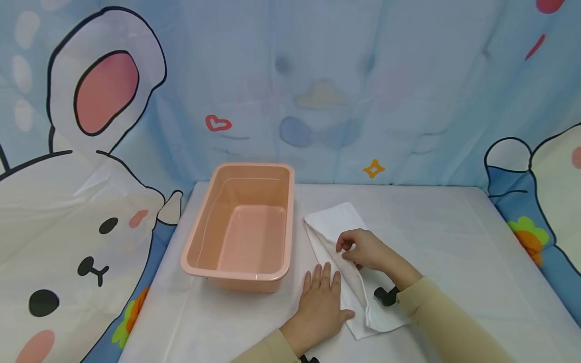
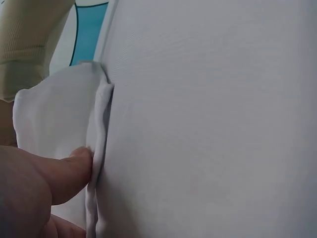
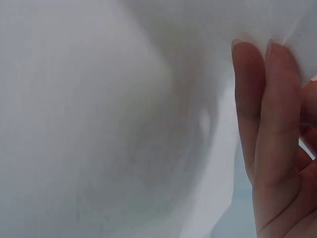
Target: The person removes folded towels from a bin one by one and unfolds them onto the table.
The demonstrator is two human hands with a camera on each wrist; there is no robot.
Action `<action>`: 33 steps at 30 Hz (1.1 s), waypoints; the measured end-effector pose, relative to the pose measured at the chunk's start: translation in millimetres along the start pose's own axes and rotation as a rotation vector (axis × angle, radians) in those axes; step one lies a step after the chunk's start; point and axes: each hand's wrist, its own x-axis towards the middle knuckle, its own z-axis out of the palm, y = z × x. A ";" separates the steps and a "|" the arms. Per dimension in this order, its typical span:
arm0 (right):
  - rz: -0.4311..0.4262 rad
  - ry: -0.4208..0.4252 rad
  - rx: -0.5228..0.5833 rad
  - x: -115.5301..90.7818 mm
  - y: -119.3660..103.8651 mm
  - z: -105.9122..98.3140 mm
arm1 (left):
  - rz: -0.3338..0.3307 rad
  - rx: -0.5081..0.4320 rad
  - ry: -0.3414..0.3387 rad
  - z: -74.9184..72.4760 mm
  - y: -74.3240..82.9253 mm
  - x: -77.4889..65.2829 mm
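White cloth (image 1: 346,262), folded into a long strip, lies on the tabletop (image 1: 454,242) just right of a peach-coloured plastic tub (image 1: 240,227), running from the near edge slantwise toward the back. Nearest the viewer, the left hand (image 1: 323,305) rests flat with its fingers (image 1: 323,277) straight and close together, palm down, pressing the cloth's left edge against the tabletop; its thumb lies on the cloth's near end. From the left wrist view a fingertip (image 2: 74,166) touches the rolled hem of the cloth (image 2: 59,114) where it meets the white tabletop cover (image 2: 213,124). A little farther on, the right hand (image 1: 363,249) sits on top of the cloth's middle, its fingers curled and pinching a raised fold of the fabric between thumb and fingertips. In the right wrist view two fingers (image 3: 270,114) lie side by side against the white fabric (image 3: 124,124), which fills almost the whole picture and is blurred. Both sleeves are pale yellow, and a dark strap shows at the right wrist. The tub stands upright with nothing in it, apart from the cloth. Behind the tabletop hangs a blue cartoon backdrop (image 1: 317,75) with a white rabbit (image 1: 81,176) on the left.
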 end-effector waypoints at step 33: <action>0.123 0.074 -0.063 -34.0 59.0 -60.3 | -0.069 0.023 -0.156 -19.7 -4.6 16.3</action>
